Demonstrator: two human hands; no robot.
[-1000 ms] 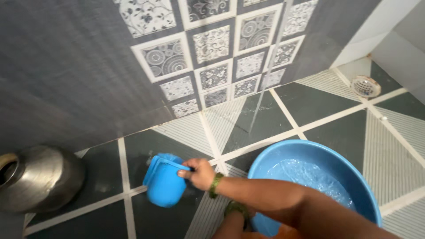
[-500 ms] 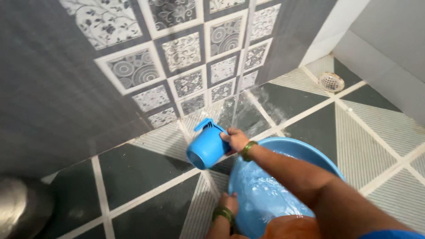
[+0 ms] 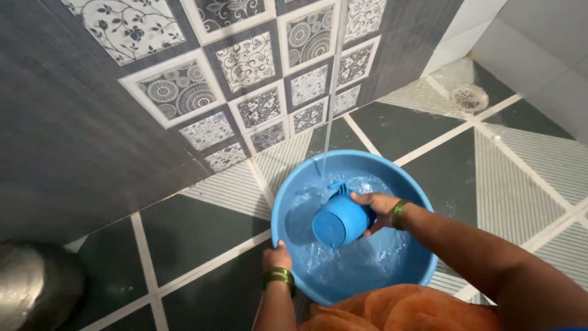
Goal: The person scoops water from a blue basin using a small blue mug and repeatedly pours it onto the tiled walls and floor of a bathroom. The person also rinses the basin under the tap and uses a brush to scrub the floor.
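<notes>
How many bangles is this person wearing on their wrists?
2 visible. One green bangle is on the left wrist, just below the left hand gripping the blue basin's rim. Another is on the right wrist, behind the right hand holding the blue mug.

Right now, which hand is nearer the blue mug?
Right. The right hand grips the blue mug over the water; the left hand holds the basin rim, apart from it.

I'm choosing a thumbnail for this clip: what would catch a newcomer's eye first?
The big blue basin of water on the dark tiled floor, low in the middle. Inside it the right hand holds a blue mug on its side, while the left hand grips the near rim. A thin stream of water falls in, before patterned wall tiles.
</notes>
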